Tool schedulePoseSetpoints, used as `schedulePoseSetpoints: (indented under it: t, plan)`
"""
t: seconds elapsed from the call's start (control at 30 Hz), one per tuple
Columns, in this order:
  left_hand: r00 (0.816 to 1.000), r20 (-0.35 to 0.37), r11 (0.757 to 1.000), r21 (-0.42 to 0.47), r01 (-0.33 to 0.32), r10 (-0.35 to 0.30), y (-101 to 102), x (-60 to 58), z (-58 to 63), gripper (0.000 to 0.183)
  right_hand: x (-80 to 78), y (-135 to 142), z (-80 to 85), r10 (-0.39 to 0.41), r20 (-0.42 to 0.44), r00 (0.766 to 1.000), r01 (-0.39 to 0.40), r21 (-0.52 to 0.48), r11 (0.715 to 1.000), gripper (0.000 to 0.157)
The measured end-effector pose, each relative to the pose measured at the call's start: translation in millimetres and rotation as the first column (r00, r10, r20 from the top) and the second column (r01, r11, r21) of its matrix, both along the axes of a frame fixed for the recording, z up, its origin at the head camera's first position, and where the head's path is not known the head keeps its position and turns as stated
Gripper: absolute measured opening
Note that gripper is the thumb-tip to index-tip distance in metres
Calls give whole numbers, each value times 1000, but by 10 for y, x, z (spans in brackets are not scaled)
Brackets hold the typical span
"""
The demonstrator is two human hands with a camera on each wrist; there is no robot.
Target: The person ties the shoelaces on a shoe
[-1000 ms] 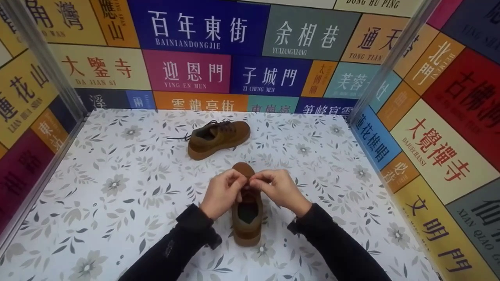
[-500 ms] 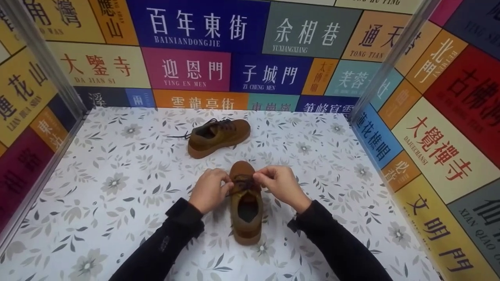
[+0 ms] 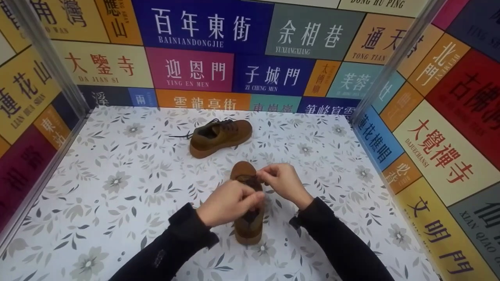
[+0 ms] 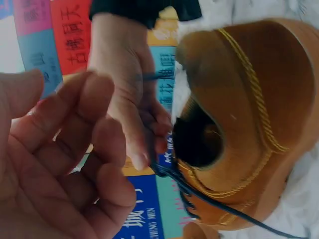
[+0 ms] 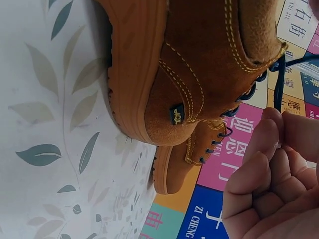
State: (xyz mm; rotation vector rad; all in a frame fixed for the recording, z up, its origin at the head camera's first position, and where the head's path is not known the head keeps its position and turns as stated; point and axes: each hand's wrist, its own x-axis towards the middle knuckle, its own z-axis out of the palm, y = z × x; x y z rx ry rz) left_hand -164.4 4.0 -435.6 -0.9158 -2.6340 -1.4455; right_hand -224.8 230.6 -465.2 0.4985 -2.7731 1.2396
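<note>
A brown suede shoe stands upright on the floral surface, toe pointing away from me. My left hand is over its opening and hides part of the lacing; in the left wrist view the fingers are loosely bent with nothing between them and the thumb. At the right of the lacing, my right hand pinches the dark shoelace between thumb and forefinger, drawing a strand out from the top eyelets. Another length of lace hangs along the shoe's left side.
A matching brown shoe sits farther back, toe to the right, with a loose lace end trailing left. Panels with colourful lettered blocks enclose the white floral surface at the back and both sides.
Both hands were together over the lacing, then parted sideways to either side of it. The left hand has since come back right, across the shoe; the right hand has barely moved since parting.
</note>
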Motion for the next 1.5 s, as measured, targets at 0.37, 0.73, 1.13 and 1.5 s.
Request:
schedulePoseSetpoints:
  t: [0.37, 0.73, 1.13, 1.5]
  plan:
    - [972, 47, 973, -44, -228, 230, 55, -345, -409, 21, 28, -49, 65, 28, 23, 999, -27, -45, 999, 16]
    - [966, 72, 965, 58, -254, 250, 119, -376, -420, 12, 268, -86, 23, 64, -3, 998, -64, 15, 998, 22]
    - [922, 338, 944, 196, -264, 188, 83, -370, -406, 13, 490, -105, 22, 25, -95, 995, -13, 126, 992, 4]
    - [883, 428, 933, 198, -301, 194, 68, -378, -414, 17, 270, 216, 56, 180, 348, 920, -159, -90, 983, 18]
